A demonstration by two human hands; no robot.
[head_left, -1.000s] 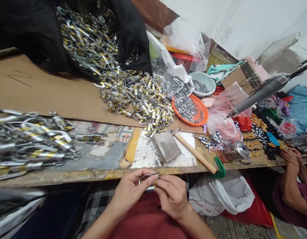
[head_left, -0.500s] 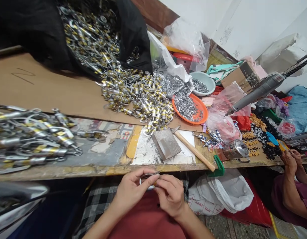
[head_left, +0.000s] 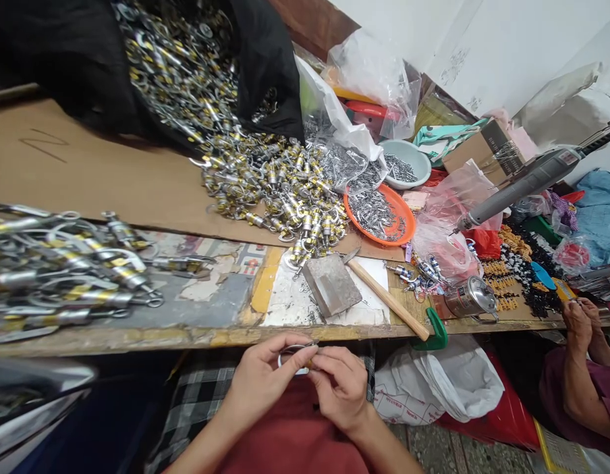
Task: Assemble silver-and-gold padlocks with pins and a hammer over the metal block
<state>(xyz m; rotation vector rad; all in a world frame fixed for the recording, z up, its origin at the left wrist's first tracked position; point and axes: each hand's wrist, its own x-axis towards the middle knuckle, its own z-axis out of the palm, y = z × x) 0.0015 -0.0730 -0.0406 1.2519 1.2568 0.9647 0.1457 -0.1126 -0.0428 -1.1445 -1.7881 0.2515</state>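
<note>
My left hand [head_left: 263, 378] and my right hand [head_left: 340, 388] meet just below the workbench's front edge, over my lap. Both pinch one small silver clasp with a ring [head_left: 294, 359] between their fingertips. A big heap of silver and gold clasps [head_left: 265, 181] spills from a black bag [head_left: 78, 72] onto brown cardboard ahead. Another pile of clasps [head_left: 62, 276] lies at the left edge of the bench.
A metal block [head_left: 331, 285] and a wooden-handled hammer [head_left: 387, 299] lie right in front of me. An orange dish [head_left: 401, 230] and a white bowl [head_left: 419, 162] hold small metal parts. Another person's hands [head_left: 579, 316] work at the far right. A grey power tool [head_left: 520, 184] hangs above.
My hands stay together on the clasp; the fingers shift only slightly. The view has drifted a little.
</note>
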